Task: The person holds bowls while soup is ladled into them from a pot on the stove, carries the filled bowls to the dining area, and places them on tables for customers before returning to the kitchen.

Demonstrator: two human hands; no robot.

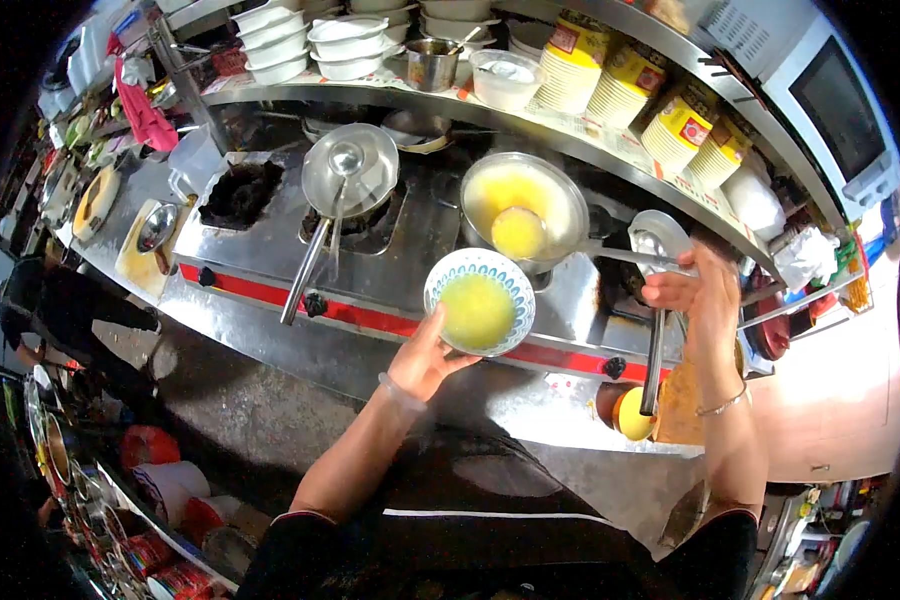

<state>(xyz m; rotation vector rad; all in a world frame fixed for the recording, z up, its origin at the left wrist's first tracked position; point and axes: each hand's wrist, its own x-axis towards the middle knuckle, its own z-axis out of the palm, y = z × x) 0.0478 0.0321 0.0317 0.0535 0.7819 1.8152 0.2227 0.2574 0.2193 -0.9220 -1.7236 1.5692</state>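
My left hand grips the rim and side of a patterned bowl holding yellow-green liquid, thumb at the near-left edge. Just behind the bowl, a metal pot with pale yellow liquid stands on the stove. A ladle rests across the pot, its round scoop full of yellow liquid. The end of its long handle meets my right hand, whose fingers are closed about it. Below that hand, a small pan points its dark handle toward me.
On the stove's left burner sits a silver pan with another ladle inside. White bowls and stacked yellow paper cups line the shelf above. A microwave is at upper right. Another person's dark-clothed legs show at far left.
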